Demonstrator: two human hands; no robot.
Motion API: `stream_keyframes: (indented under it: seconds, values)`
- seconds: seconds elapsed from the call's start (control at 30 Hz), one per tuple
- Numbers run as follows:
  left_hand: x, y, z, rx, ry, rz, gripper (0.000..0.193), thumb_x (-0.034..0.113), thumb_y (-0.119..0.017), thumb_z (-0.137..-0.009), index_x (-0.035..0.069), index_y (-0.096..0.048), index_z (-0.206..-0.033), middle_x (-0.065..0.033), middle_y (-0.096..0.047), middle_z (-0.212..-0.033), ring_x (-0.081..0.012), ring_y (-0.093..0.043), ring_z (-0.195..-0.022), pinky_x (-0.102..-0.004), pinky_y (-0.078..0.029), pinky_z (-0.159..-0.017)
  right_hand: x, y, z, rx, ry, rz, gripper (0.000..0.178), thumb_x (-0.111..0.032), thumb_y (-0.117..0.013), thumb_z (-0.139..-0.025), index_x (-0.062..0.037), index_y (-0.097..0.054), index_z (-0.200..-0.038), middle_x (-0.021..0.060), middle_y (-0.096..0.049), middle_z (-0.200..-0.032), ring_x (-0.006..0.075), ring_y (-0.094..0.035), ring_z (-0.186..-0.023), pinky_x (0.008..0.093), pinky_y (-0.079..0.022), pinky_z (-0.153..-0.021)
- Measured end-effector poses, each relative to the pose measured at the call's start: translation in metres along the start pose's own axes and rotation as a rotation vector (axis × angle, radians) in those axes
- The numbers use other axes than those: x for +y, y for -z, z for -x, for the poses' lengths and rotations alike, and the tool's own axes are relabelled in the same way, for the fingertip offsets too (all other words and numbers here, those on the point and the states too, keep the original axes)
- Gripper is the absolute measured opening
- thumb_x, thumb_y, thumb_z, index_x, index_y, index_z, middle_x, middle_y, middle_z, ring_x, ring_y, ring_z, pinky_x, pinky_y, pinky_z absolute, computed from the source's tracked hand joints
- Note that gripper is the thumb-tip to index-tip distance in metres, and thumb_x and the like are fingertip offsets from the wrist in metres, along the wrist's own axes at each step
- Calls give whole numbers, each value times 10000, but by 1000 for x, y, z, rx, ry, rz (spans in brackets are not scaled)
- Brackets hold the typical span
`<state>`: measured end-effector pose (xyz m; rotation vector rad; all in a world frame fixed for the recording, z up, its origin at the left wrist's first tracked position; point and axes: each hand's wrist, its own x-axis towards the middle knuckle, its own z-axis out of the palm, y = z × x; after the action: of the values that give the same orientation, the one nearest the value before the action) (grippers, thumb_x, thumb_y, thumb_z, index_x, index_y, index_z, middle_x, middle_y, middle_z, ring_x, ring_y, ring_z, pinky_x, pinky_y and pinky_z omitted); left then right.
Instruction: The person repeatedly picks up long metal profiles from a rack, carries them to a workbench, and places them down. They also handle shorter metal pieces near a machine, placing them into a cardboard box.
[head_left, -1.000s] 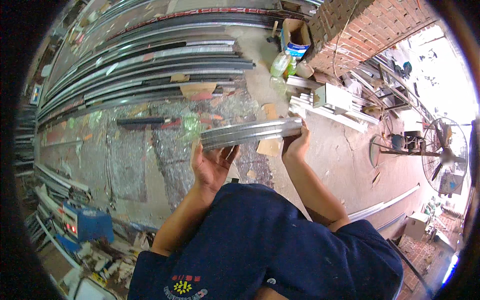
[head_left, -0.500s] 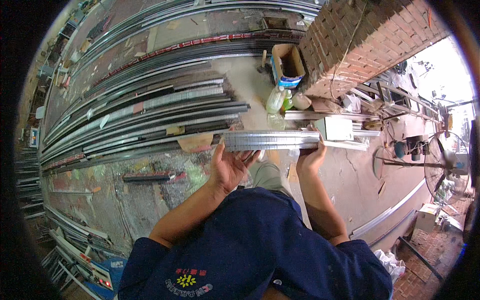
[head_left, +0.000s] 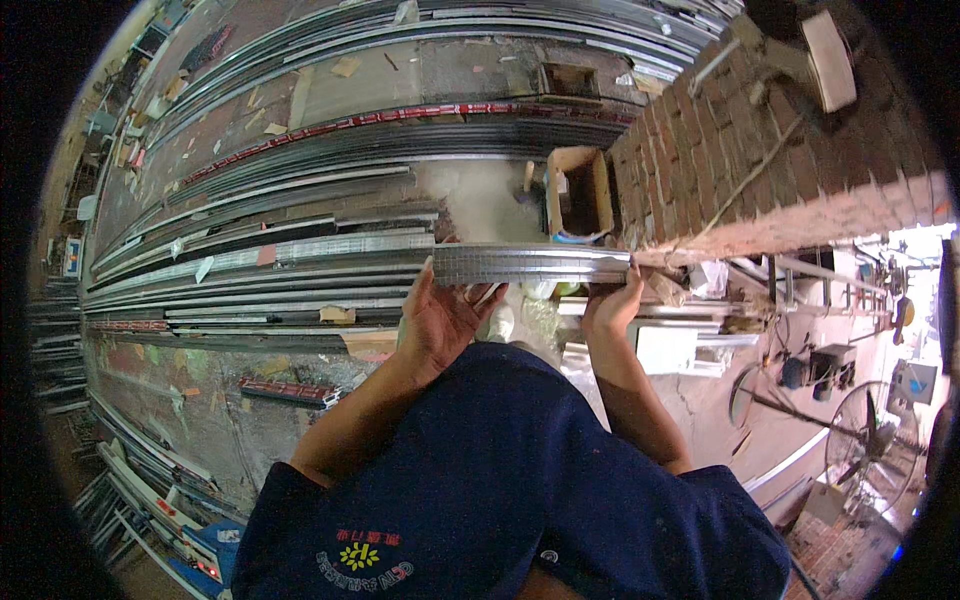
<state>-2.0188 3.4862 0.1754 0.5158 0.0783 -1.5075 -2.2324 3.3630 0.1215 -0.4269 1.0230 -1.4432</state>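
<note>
A short stack of silver metal profile pieces (head_left: 535, 266), pressed side by side, is held level in front of my body. My left hand (head_left: 447, 322) grips its left end, thumb up along the side and fingers underneath. At the other end my right hand (head_left: 613, 306) clasps the stack, its thumb against the end and the fingers partly hidden behind and below. Partly covered by the stack, pale green plastic bottles (head_left: 541, 312) stand on the floor beyond my hands.
Long metal profiles (head_left: 260, 245) lie in rows across the floor to the left. Ahead, an open cardboard box (head_left: 607, 205) stands against a brick pillar (head_left: 690, 165). A white box (head_left: 668, 348) and a standing fan (head_left: 868, 432) are on the right.
My view has shifted forward toward the brick pillar, with the box and bottles now nearer. Both hands still hold the metal stack, which sits slightly higher and further left in view.
</note>
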Motion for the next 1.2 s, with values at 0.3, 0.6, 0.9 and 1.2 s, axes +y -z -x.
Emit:
stream_keyframes:
  seconds: [0.3, 0.6, 0.9, 1.2]
  values:
    - [67, -25, -174, -17, 83, 21, 581, 522, -527, -908, 144, -470, -1346, -125, -532, -1325, -316, -473, -1266, -478, -311, -1121, 20, -98, -146, -103, 22, -4, 437, -279, -342, -941, -29, -552, -1231, 142, -633, -1124, 275, -615, -1000, 404, -496, -875]
    - [229, -33, -385, 18, -29, 103, 494, 514, -494, -941, 222, -492, -1339, -107, -519, -1345, -323, -499, -1227, -486, -392, -1068, 105, -304, -317, -262, 40, 62, 499, -345, -464, -899, -6, -502, -1263, 145, -576, -1223, 296, -573, -1114, 422, -469, -951]
    - [453, -93, -498, -49, -297, 138, 528, 499, -504, -943, 127, -477, -1316, -137, -550, -1290, -317, -527, -1202, -467, -420, -1060, 188, -592, -423, -368, -109, 73, 483, -303, -354, -884, -31, -551, -1231, 150, -612, -1180, 331, -587, -1100, 453, -460, -961]
    - [608, -77, -564, 7, -575, 174, 511, 500, -476, -955, 117, -499, -1291, -139, -565, -1273, -308, -529, -1205, -459, -363, -1103, 303, -803, -480, -560, -279, 181, 423, -342, -405, -956, -49, -603, -1187, 90, -627, -1088, 212, -606, -947, 344, -505, -793]
